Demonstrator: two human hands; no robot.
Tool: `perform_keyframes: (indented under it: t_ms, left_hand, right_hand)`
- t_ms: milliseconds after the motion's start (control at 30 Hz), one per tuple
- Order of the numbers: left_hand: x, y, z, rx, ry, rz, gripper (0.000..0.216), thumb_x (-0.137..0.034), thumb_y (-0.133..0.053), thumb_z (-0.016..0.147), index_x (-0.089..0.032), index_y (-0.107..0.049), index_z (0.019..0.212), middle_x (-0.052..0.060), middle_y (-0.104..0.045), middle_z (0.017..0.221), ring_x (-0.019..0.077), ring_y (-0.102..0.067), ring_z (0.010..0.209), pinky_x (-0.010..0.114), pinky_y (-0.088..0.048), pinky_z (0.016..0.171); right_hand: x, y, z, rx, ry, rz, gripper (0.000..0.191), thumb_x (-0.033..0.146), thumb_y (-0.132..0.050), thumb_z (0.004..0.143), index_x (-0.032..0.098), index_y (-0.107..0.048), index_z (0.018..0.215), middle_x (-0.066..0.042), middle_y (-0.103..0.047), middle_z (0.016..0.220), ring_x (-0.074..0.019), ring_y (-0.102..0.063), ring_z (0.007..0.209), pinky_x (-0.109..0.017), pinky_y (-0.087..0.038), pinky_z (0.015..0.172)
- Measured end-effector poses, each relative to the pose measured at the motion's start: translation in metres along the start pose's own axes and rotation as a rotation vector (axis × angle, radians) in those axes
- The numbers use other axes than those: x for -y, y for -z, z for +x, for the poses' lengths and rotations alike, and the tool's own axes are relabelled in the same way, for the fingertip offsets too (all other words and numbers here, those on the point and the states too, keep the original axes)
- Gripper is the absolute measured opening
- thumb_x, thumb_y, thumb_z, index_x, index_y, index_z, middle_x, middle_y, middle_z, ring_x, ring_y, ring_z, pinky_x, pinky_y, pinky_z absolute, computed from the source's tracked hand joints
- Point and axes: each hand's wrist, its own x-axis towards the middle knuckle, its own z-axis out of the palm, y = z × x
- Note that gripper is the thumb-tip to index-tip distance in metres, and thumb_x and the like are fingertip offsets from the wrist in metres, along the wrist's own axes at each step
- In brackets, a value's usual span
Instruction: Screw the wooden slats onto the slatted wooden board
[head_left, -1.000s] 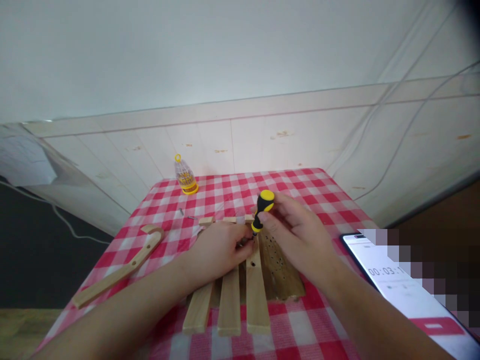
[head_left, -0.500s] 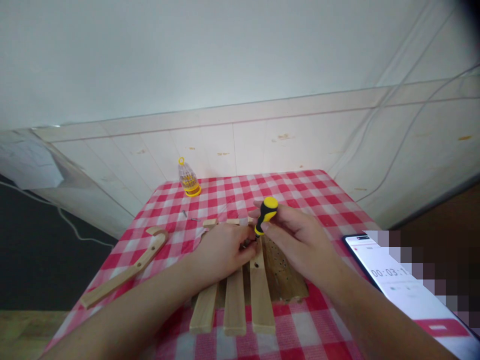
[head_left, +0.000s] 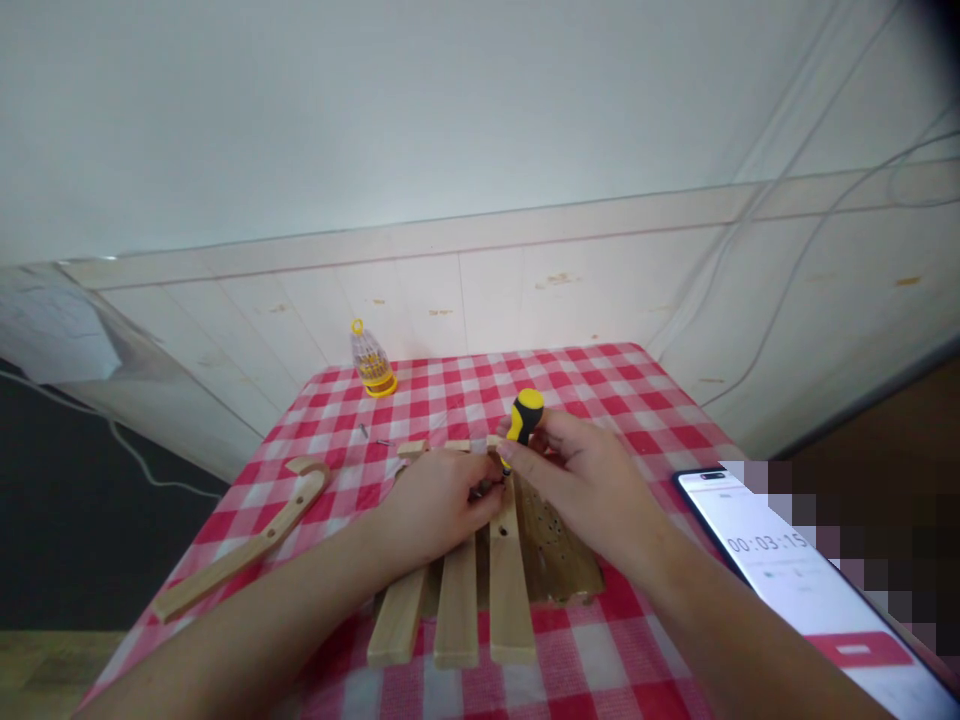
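Three pale wooden slats lie side by side on a darker perforated board at the middle of the red-checked table. My right hand grips a short yellow-and-black screwdriver, tip down onto the rightmost slat. My left hand rests on the slats with its fingers pinched at the screwdriver's tip; what they hold there is too small to make out.
A curved wooden piece lies at the left. A small clear-and-yellow bit holder stands at the back, two loose screws near it. A phone with a running timer lies at the right edge. A tiled wall rises behind.
The screwdriver's handle has shifted slightly in my right hand as it turns. Both hands stay at the same spot; the view has shifted a little.
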Motion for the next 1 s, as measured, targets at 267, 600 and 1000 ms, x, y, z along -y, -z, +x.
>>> perform_keyframes:
  t_ms: [267,600,1000]
  left_hand:
    - [0.002,-0.001,0.0,0.011,-0.016,-0.016,0.022,-0.027,-0.047,0.084,-0.015,-0.059,0.07,0.001,-0.062,0.064,0.0113,-0.054,0.057,0.022,-0.034,0.053]
    - [0.002,-0.002,-0.001,-0.016,-0.009,-0.005,0.02,-0.028,-0.048,0.084,-0.016,-0.059,0.071,0.001,-0.061,0.066,0.0129,-0.055,0.059,0.022,-0.035,0.053]
    - [0.002,-0.002,-0.001,-0.032,-0.005,-0.006,0.02,-0.027,-0.048,0.083,-0.016,-0.057,0.069,0.001,-0.061,0.066,0.0122,-0.054,0.059,0.023,-0.033,0.054]
  right_hand:
    - [-0.007,-0.001,0.0,0.076,0.021,0.187,0.013,0.028,-0.053,0.084,0.019,-0.058,0.092,-0.001,-0.063,0.081,-0.0126,-0.059,0.07,-0.024,-0.045,0.06]
    - [-0.007,-0.007,0.0,-0.045,-0.059,0.085,0.027,0.037,-0.063,0.075,0.018,-0.053,0.091,0.0,-0.06,0.073,-0.0127,-0.056,0.062,-0.024,-0.042,0.053]
    - [-0.008,0.0,0.0,0.096,0.019,0.253,0.018,0.033,-0.053,0.083,0.018,-0.058,0.092,0.0,-0.058,0.074,-0.011,-0.053,0.064,-0.023,-0.04,0.055]
